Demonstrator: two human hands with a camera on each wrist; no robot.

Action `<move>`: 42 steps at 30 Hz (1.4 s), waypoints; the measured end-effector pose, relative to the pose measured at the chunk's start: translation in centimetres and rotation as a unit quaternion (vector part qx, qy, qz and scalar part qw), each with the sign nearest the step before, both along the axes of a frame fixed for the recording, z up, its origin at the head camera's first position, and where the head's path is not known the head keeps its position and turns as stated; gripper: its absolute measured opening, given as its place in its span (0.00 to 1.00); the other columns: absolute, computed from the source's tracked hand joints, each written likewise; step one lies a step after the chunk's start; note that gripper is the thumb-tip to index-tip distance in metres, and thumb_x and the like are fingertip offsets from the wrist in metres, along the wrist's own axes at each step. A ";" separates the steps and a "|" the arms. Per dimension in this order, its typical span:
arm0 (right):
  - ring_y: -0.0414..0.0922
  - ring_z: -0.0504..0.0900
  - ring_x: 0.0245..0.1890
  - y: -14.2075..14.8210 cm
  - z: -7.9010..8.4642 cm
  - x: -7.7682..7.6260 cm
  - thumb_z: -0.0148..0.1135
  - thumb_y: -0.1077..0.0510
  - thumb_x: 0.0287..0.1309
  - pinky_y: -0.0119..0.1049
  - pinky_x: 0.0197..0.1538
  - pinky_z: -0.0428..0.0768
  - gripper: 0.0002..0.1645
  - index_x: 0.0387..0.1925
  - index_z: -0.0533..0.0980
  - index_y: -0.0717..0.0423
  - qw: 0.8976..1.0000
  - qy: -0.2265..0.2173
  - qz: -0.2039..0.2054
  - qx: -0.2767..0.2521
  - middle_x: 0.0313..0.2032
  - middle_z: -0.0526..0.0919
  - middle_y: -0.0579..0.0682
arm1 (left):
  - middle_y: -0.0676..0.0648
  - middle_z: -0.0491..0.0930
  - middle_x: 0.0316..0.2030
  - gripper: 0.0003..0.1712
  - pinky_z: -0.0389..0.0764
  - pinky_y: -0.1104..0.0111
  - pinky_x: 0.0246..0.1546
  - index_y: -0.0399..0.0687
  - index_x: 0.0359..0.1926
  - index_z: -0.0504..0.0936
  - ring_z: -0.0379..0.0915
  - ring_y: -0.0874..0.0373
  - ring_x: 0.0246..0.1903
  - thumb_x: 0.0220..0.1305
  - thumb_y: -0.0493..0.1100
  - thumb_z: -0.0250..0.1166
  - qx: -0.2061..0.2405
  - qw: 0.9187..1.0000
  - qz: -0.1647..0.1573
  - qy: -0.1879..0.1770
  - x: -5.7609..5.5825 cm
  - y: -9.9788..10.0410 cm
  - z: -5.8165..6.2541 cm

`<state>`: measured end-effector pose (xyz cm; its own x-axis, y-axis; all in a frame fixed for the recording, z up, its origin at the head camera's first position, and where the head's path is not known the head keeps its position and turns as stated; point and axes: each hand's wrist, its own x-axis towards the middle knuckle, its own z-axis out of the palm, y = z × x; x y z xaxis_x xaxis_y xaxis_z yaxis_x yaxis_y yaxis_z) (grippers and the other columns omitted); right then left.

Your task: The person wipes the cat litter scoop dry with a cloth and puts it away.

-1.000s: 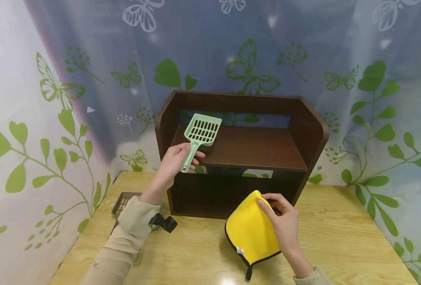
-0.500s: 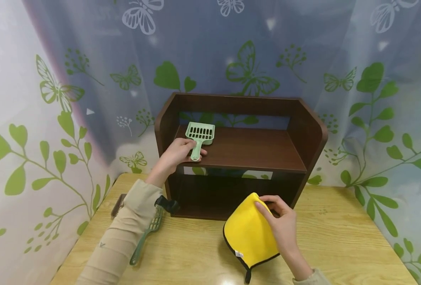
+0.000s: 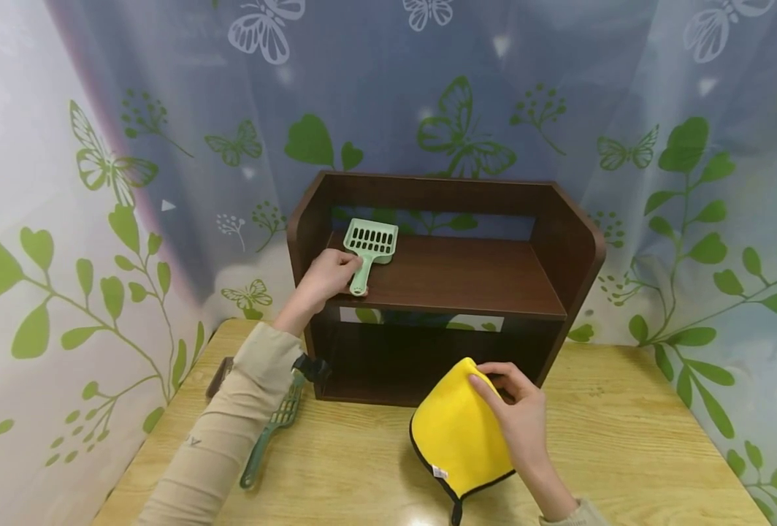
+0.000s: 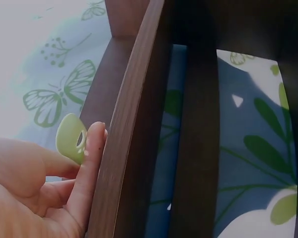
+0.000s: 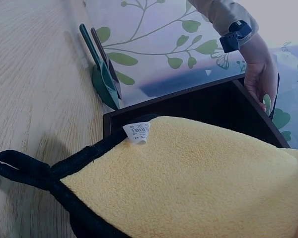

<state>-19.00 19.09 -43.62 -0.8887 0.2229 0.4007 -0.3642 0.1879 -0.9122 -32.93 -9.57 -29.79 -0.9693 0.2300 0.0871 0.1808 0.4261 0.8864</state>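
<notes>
A light green litter scoop (image 3: 372, 242) lies on the upper shelf at its left end, slotted head to the back and handle toward the front edge. My left hand (image 3: 329, 276) pinches its handle from the left; in the left wrist view the handle's end (image 4: 69, 136) shows among the fingers beside the shelf edge. My right hand (image 3: 516, 409) pinches the top corner of a yellow cloth (image 3: 461, 435) with black edging, a white tag and a corner loop. The cloth hangs down close to the table, in front of the shelf's lower compartment.
The dark brown two-tier shelf (image 3: 467, 274) stands at the back of the wooden table (image 3: 625, 438). A darker green slotted scoop (image 3: 273, 431) lies left on the table. Beside it a brown scoop (image 3: 219, 376) is partly hidden by my left sleeve.
My left hand has lowered the light green scoop from above onto the upper shelf, and its fingers have shifted slightly on the handle. The right hand and cloth have barely moved.
</notes>
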 end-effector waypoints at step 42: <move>0.42 0.81 0.27 -0.6 0.0 0.3 0.72 0.65 0.60 0.28 0.30 0.81 0.09 0.43 0.84 0.59 1.000 0.005 0.003 -0.024 0.32 0.85 0.50 | 0.36 0.85 0.43 0.16 0.84 0.69 0.39 0.37 0.54 0.83 0.82 0.55 0.40 0.79 0.43 0.55 0.066 0.977 0.091 0.180 9.1 -6.4 -5.2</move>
<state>-18.72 18.53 -43.61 -0.8862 0.2368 0.3983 -0.3742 0.1413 -0.9165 -23.82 -16.01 -35.00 -0.8939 0.0203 0.4478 0.4235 0.3659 0.8287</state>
